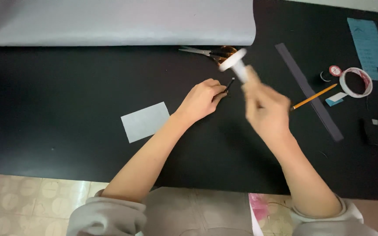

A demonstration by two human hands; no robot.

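A black worktop is filling most of the view, and a wide sheet of grey paper is lying along its far edge. The left hand is resting on the worktop near the middle, its grip pinching shut on a small thin black stick that is pointing away from the person. The right hand is hovering just beside it, blurred, its grip closing around a white tube-like object whose exact kind I cannot tell. A long dark grey strip is lying diagonally to the right, with a pencil crossing it. A small grey paper rectangle is sitting left of the left forearm. Scissors are lying by the sheet's edge, and a roll of white tape is sitting far right.
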